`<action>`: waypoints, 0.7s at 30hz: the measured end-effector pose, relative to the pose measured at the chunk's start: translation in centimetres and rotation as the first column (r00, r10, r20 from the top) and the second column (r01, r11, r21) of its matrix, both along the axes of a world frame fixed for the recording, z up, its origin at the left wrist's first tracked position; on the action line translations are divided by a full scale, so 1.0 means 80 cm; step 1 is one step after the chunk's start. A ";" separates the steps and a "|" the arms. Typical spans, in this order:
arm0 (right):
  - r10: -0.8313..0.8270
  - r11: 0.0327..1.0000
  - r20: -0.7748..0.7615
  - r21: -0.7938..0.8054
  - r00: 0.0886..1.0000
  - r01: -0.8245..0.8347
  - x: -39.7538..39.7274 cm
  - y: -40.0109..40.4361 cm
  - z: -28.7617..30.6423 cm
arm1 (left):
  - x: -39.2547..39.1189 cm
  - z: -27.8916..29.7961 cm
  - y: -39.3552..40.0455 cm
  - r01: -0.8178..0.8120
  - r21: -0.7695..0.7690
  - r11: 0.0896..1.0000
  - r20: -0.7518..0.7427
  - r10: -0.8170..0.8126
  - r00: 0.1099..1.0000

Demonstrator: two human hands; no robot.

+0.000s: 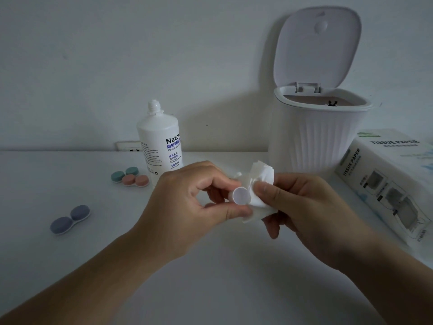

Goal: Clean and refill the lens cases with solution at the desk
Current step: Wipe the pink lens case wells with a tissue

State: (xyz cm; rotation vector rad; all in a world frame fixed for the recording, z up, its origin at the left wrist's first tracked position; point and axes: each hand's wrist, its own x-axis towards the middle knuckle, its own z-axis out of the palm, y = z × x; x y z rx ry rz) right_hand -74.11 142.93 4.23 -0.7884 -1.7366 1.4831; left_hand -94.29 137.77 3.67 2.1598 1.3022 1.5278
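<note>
Three lens cases lie on the white desk (210, 277): a blue-grey case (69, 219) near the left edge, its long axis slanting from front-left to back-right, then a green case (124, 174) and a pink case (136, 180) side by side, touching, further back toward the wall. Just right of them stands one solution bottle (161, 141), upright, its uncapped neck pointing straight up. At mid-desk the left hand (187, 202) pinches one small white cap (240, 195) between thumb and fingers, its round flat face turned toward the camera — the right hand (304, 207) presses one crumpled white tissue (261, 184) against its side, fingers closed on the paper. Behind them, at the back edge, one ribbed white bin (316, 137) stands with its lid raised against the plain pale wall — a tissue box (386, 179) lies along the right edge.
</note>
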 end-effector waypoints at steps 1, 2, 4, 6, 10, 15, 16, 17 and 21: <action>0.002 1.000 0.019 0.008 1.000 -0.002 0.001 0.000 0.001 | -0.001 0.001 0.000 0.008 -0.014 1.000 0.000 -0.008 1.000; 0.006 1.000 0.051 0.020 0.999 -0.007 0.001 0.000 0.001 | -0.002 0.001 0.001 0.014 -0.033 0.999 -0.002 -0.014 1.000; 0.022 0.999 0.126 0.034 0.992 -0.027 0.003 0.000 0.002 | -0.005 0.002 0.002 0.013 -0.065 0.998 -0.028 -0.015 0.999; 0.059 0.997 0.201 0.029 0.978 -0.066 0.004 -0.001 0.003 | -0.008 0.004 0.003 0.006 -0.073 0.997 -0.095 -0.013 0.995; 0.085 0.995 0.268 0.033 0.960 -0.097 0.003 -0.001 0.003 | -0.010 0.005 0.003 0.030 -0.079 0.996 -0.137 -0.041 0.990; 0.033 0.997 0.155 0.065 0.987 -0.044 -0.002 -0.005 -0.002 | -0.007 0.004 0.002 0.019 -0.013 1.000 -0.021 -0.019 1.000; 0.020 0.997 0.121 0.071 0.992 -0.029 -0.003 -0.006 -0.003 | -0.007 0.004 0.001 0.020 -0.009 1.000 0.006 -0.020 1.000; 0.000 0.997 0.082 0.071 0.997 -0.006 -0.005 -0.006 -0.004 | -0.006 0.002 0.000 0.025 -0.006 1.000 0.030 -0.025 0.999; -0.064 0.998 -0.064 0.021 0.996 0.066 -0.006 -0.007 -0.002 | 0.008 -0.008 -0.004 0.005 0.020 1.000 0.042 -0.006 0.999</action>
